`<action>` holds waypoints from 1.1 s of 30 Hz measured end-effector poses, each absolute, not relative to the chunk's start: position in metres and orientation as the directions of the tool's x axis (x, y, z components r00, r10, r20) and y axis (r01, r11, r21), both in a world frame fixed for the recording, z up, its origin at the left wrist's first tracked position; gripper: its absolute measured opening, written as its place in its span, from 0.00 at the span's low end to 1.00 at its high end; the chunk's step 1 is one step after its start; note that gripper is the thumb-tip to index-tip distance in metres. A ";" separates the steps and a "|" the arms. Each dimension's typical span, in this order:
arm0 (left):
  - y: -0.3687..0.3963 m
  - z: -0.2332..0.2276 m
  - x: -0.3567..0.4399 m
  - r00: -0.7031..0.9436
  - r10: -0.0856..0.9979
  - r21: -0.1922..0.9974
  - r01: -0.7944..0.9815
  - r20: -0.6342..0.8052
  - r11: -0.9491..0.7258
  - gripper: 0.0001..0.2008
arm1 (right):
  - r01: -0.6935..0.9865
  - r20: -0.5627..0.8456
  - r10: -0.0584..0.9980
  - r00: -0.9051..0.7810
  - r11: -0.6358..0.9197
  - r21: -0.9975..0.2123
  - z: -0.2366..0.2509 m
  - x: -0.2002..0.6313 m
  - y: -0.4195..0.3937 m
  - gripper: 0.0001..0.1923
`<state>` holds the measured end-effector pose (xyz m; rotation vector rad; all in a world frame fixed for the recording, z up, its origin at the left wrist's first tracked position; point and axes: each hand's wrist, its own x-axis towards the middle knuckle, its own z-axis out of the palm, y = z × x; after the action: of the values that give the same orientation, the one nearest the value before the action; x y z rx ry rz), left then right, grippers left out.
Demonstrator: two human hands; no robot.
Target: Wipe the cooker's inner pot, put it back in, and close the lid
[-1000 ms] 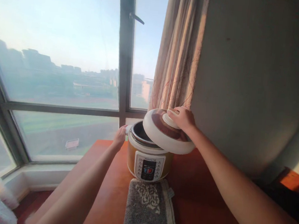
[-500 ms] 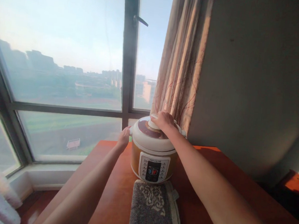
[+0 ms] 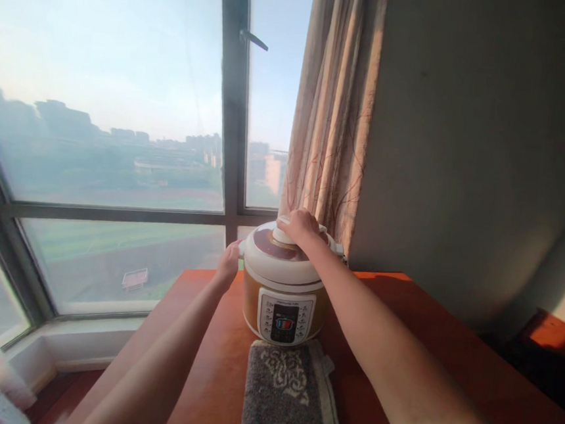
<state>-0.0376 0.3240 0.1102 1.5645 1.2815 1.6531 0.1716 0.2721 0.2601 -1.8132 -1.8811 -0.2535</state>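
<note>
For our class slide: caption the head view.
Right hand grips the cooker's lid; left hand steadies its side.

Both forearms are bare to the frame's edge, with no sleeves, and each hand (image 3: 229,263) is ungloved.

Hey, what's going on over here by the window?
A person stands at a wooden table beside the window, both hands on an electric pressure cooker. The right hand grips the knob on top of the lid, which sits flat on the pot. The left hand rests against the cooker's left side. A grey mat lies in front of it.
</note>
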 end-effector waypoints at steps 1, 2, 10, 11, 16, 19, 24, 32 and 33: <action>0.323 0.111 -0.038 -0.188 0.873 0.885 0.223 0.451 -0.409 0.24 | 0.973 0.477 0.879 0.014 0.099 -0.211 0.261 0.173 0.272 0.27; 0.322 0.111 -0.038 -0.180 0.879 0.890 0.218 0.441 -0.402 0.25 | 0.972 0.474 0.880 0.004 0.108 -0.209 0.261 0.174 0.273 0.27; 0.316 0.117 -0.035 -0.184 0.900 0.913 0.183 0.396 -0.364 0.25 | 0.966 0.433 0.900 -0.047 0.150 -0.209 0.254 0.190 0.280 0.28; 0.315 0.118 -0.035 -0.189 0.900 0.915 0.181 0.392 -0.360 0.25 | 0.965 0.428 0.902 -0.051 0.154 -0.210 0.253 0.190 0.281 0.28; 0.311 0.120 -0.033 -0.205 0.907 0.926 0.166 0.368 -0.338 0.24 | 0.962 0.416 0.908 -0.055 0.160 -0.222 0.249 0.190 0.284 0.27; 0.309 0.121 -0.032 -0.208 0.915 0.936 0.155 0.345 -0.317 0.24 | 0.963 0.415 0.909 -0.026 0.134 -0.234 0.249 0.187 0.283 0.28; 0.307 0.121 -0.030 -0.216 0.928 0.951 0.127 0.304 -0.282 0.25 | 0.965 0.432 0.900 0.047 0.070 -0.252 0.247 0.176 0.273 0.27; 0.305 0.120 -0.030 -0.220 0.926 0.951 0.102 0.306 -0.290 0.24 | 0.856 0.517 0.828 0.218 0.092 -0.508 0.227 0.211 0.255 0.24; 0.305 0.119 -0.030 -0.222 0.922 0.948 0.103 0.318 -0.303 0.24 | 0.841 0.508 0.821 0.260 0.067 -0.538 0.222 0.224 0.252 0.24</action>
<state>-0.0296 0.3047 0.1193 1.3733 1.2695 1.5968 0.2242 0.2524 0.2224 -1.7244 -1.5356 -0.0304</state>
